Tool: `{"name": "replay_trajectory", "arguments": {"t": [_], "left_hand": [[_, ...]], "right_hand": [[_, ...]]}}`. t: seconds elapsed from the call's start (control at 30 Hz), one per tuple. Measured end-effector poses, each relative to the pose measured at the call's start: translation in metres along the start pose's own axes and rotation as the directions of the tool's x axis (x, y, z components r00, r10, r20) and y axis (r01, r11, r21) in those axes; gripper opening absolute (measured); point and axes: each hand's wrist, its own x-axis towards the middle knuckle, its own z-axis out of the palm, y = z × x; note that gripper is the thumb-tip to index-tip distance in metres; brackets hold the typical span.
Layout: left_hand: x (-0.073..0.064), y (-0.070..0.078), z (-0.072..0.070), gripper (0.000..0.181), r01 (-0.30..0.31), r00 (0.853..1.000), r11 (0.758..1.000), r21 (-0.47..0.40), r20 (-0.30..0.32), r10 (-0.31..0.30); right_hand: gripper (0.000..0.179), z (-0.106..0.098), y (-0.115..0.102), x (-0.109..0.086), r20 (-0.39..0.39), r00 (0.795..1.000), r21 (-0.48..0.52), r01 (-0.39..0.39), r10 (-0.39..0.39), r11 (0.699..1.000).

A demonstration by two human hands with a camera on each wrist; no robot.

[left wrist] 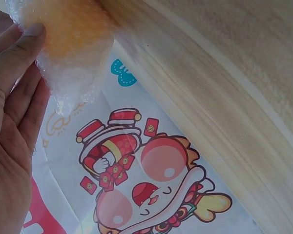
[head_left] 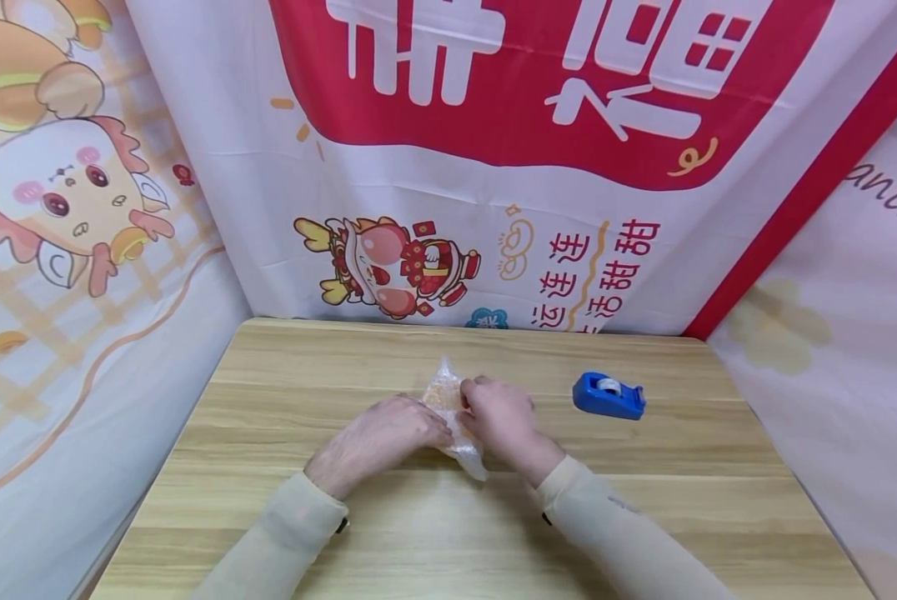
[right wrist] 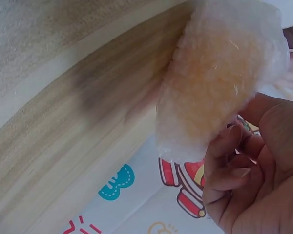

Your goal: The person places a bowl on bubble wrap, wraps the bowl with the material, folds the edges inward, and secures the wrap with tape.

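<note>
A bubble-wrapped package (head_left: 444, 398) with something orange inside is held at the middle of the wooden table; the wrap hides what the orange thing is. My left hand (head_left: 396, 433) grips its left side. In the left wrist view the thumb lies on the bubble wrap (left wrist: 78, 29), with the other fingers behind it. On the opposite side, my right hand (head_left: 504, 421) pinches the package's edge. The right wrist view shows curled fingers (right wrist: 224, 146) at the edge of the bubble wrap (right wrist: 215, 73). Loose wrap sticks out at both ends of the package.
A blue tape dispenser (head_left: 608, 396) with a roll of tape stands on the table (head_left: 666, 508) to the right of my hands. Behind the table hangs a printed red and white cloth (head_left: 448, 167). Printed cloths also hang at the left and right sides.
</note>
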Motion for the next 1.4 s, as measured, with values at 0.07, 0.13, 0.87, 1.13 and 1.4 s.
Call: {"name": "replay_trajectory", "arguments": {"t": [0.07,0.13,0.87,1.13,1.4], "left_hand": [[0.001,0.001,0.0,0.031,-0.014,1.0,0.998,0.057,-0.002,0.014],[0.002,0.001,0.0,0.031,-0.035,0.999,0.992,0.12,-0.008,0.036],[0.005,0.002,0.001,0.033,-0.031,1.0,0.987,0.16,0.005,0.031],[-0.002,-0.001,0.001,0.033,-0.017,0.999,1.0,0.019,-0.027,0.017],[-0.006,-0.004,0.002,0.032,0.021,0.999,0.99,-0.137,-0.023,-0.025]], "right_hand": [[0.02,0.002,-0.002,0.0,-0.025,1.0,-0.019,0.006,-0.007,1.0],[0.02,0.004,-0.002,-0.001,-0.05,0.999,-0.036,0.015,-0.017,0.999],[0.082,0.011,0.007,0.006,-0.081,0.995,0.071,-0.06,0.066,0.996],[0.083,0.02,0.03,0.019,0.229,0.955,0.437,-0.272,0.187,0.857],[0.068,0.026,0.044,0.025,0.296,0.947,0.544,-0.272,0.121,0.794]]}}
